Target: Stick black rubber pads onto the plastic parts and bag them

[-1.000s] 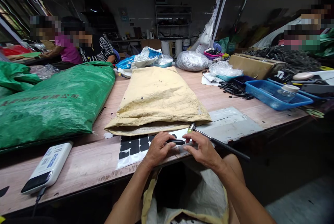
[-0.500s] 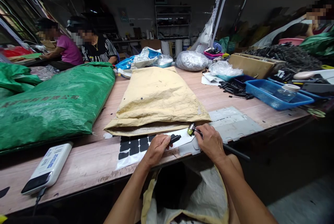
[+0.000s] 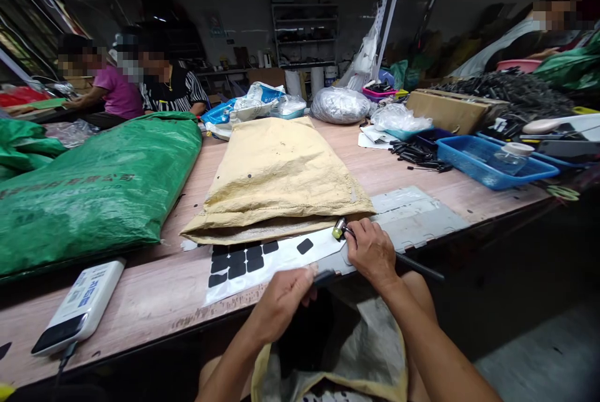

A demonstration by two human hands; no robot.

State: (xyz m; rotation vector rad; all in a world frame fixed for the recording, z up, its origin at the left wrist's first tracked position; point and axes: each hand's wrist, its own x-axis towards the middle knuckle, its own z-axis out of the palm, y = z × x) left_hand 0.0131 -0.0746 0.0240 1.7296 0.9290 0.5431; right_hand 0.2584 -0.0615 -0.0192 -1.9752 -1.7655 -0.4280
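My left hand point(image 3: 281, 302) is closed on a small dark, elongated part point(image 3: 324, 277), blurred by motion, at the table's front edge above an open sack point(image 3: 370, 333). My right hand point(image 3: 372, 252) grips a small hammer point(image 3: 338, 229). Its metal head with a yellow-green face rests over a white sheet, and its dark handle sticks out beyond the wrist. The white sheet point(image 3: 276, 267) carries several black rounded-square pads point(image 3: 254, 263); one pad point(image 3: 305, 246) lies apart near the hammer. A beige sack point(image 3: 281, 170) lies just behind, covering part of the sheet.
A green sack point(image 3: 103, 183) fills the left, with a white power bank point(image 3: 79, 305) and cable in front. A grey board point(image 3: 417, 217) lies right. Farther right are a blue tray point(image 3: 497, 164) with a jar and black parts point(image 3: 417, 155). Other people sit behind.
My left hand has drawn the dark part down toward me, off the sheet and over the table edge, uncovering a lone black pad. My right hand keeps the hammer in nearly the same place.
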